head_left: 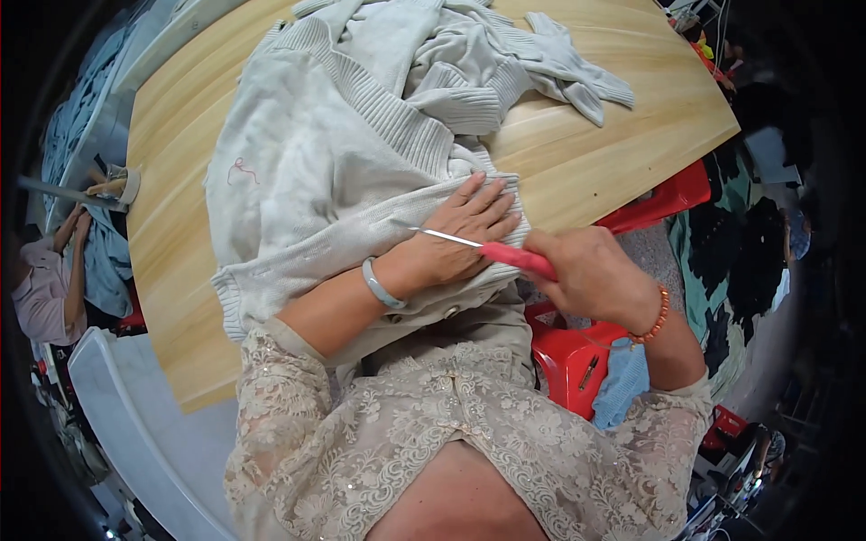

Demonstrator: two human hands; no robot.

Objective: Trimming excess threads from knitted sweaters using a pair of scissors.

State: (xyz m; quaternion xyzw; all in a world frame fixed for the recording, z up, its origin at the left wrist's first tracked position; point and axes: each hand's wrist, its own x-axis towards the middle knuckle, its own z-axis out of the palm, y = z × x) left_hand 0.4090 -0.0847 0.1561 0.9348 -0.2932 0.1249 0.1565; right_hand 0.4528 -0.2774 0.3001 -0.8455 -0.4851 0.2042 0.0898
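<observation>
A pale grey-white knit cardigan lies spread on the wooden table, its ribbed, buttoned edge running along the near side. My left hand rests flat on that edge with the fingers stretched out. In my right hand is a red-handled tool with a thin metal shaft, its fingers wrapped round the handle. The shaft points left across the back of my left hand, and its tip is over the cardigan near my left wrist. Whether the tip touches the knit I cannot tell. A loop of red thread shows on the cardigan's left part.
More pale knitwear is heaped at the table's far side. A red plastic stool with a blue knit piece stands right of my lap. Dark and green garments lie farther right. Another person works at far left.
</observation>
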